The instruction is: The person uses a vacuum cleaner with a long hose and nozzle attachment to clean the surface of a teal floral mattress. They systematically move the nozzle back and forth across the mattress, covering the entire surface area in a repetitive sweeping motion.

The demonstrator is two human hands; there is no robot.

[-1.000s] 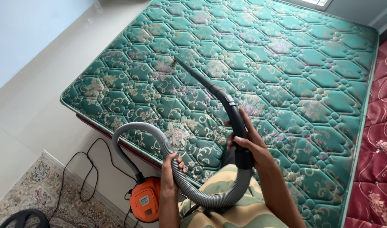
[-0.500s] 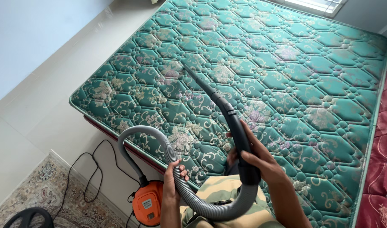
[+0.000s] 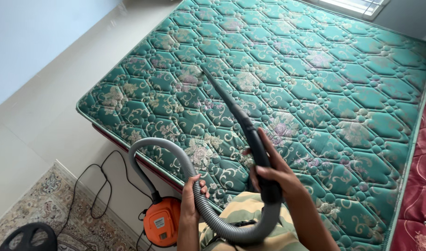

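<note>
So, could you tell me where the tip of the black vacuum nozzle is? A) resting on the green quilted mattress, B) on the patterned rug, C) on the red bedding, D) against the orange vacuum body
A: the nozzle, gripped by the right hand, runs up to a tip on the green mattress, far from the rug and the vacuum body.

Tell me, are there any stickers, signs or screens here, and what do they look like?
Label: a small pale rectangle on the front of the orange vacuum, which sits on the floor by the mattress edge, under the grey hose.
No packages, signs or screens are in view.
</note>
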